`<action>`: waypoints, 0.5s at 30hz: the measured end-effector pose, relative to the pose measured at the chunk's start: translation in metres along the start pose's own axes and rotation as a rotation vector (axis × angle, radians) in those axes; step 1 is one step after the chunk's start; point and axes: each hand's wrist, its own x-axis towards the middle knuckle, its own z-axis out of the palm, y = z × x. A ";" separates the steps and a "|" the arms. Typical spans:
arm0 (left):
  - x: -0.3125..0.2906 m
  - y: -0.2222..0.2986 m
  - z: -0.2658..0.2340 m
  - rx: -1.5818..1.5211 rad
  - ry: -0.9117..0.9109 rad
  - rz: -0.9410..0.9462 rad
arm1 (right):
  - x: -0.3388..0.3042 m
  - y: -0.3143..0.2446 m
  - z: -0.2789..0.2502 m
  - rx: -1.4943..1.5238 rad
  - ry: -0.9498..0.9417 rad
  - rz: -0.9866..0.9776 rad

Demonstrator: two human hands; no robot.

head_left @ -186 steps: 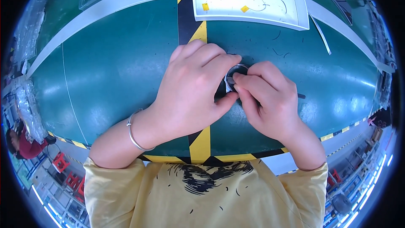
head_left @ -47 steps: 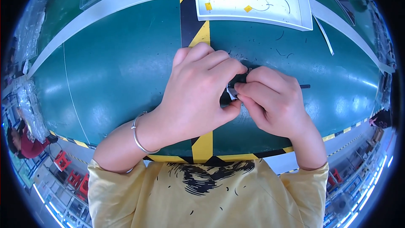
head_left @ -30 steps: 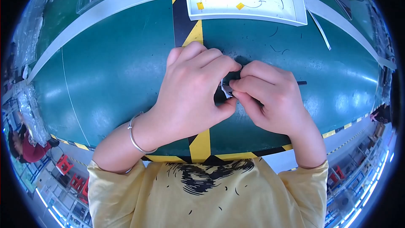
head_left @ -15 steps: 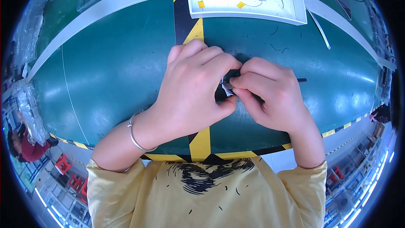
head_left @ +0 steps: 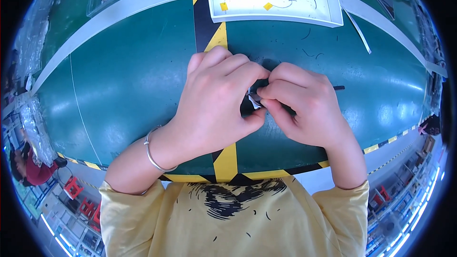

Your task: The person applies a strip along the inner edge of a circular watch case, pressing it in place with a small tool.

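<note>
Over the green table, my left hand (head_left: 214, 95) is curled with thumb and forefinger round a small black-and-silver part (head_left: 253, 100). Most of that part is hidden by the fingers, so its exact kind is unclear. From the other side my right hand (head_left: 307, 102) comes up to it, thumb and forefinger pinched on a small dark piece (head_left: 258, 97) at the part's edge. Whether the piece is joined to the part cannot be made out. The fingertips of both hands nearly meet.
A shallow white box (head_left: 276, 18) with small scraps and yellow tabs lies beyond my hands. Thin black shreds (head_left: 308, 53) are scattered on the green table (head_left: 133, 76). A short dark strip (head_left: 339, 87) lies right of my right hand. Yellow-black tape (head_left: 225, 162) crosses the table.
Both hands keep the same grip on the small part. The whole view has shifted slightly; otherwise little differs.
</note>
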 end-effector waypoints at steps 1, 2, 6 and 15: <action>0.000 0.000 -0.001 0.002 0.000 -0.002 | 0.000 -0.001 0.001 -0.002 0.020 0.009; -0.001 0.000 -0.002 0.006 -0.003 -0.005 | 0.000 0.000 0.000 0.000 0.019 0.007; -0.001 0.000 -0.001 -0.010 0.008 0.003 | 0.001 -0.001 -0.001 0.011 -0.004 0.004; 0.000 0.001 -0.002 -0.007 -0.004 -0.004 | 0.000 -0.001 0.000 -0.001 0.001 -0.003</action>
